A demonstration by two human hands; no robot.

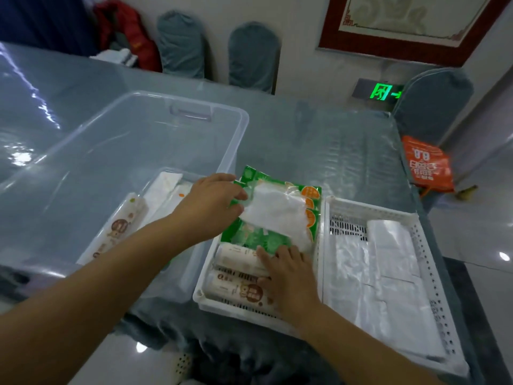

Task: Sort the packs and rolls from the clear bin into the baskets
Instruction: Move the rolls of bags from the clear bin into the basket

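Note:
A green pack with a white centre lies on a stack of like packs in the far half of the left white basket. My left hand grips the pack's left edge, and my right hand presses its near edge, resting over two beige rolls in the basket's near half. The clear bin at left still holds one beige roll and white packs. The right white basket holds clear white packs.
Everything stands on a table under a shiny plastic cover. Covered chairs line the far side and the right corner. An orange bag lies on a chair at the right. The floor shows below the table's near edge.

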